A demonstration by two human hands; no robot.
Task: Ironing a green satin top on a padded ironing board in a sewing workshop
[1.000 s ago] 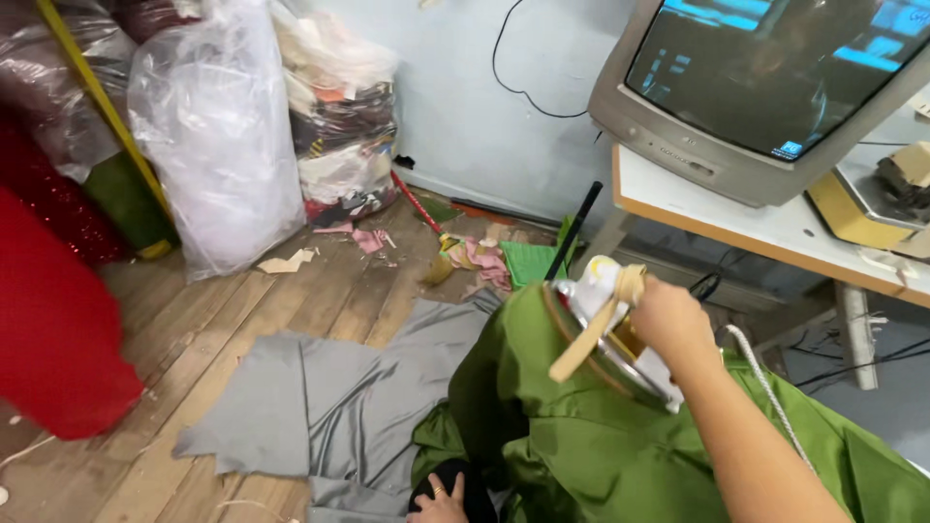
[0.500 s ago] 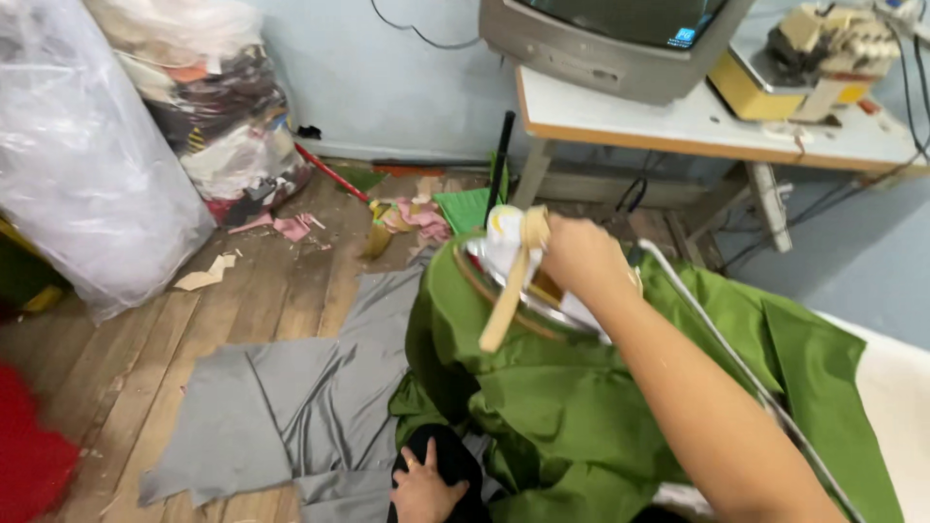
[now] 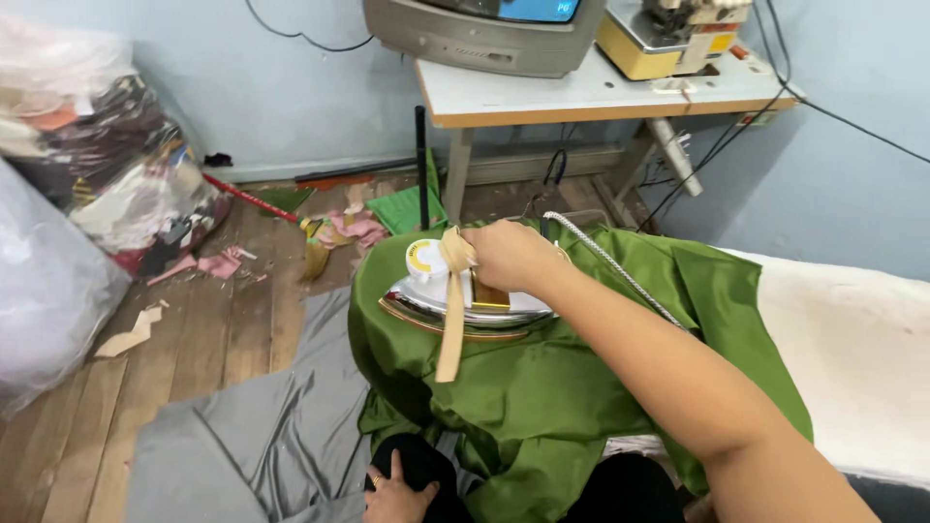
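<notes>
The person's right arm (image 3: 678,378) is bare along all its visible length, with no sleeve, watch or bracelet on it. The right hand (image 3: 509,254) wears no glove. The left hand (image 3: 395,494) is also bare, and it has a small ring on one of the fingers (image 3: 374,480).

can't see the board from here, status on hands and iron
Right hand grips iron on green cloth. Left hand low by grey fabric. Iron's cord trails across cloth.
</notes>
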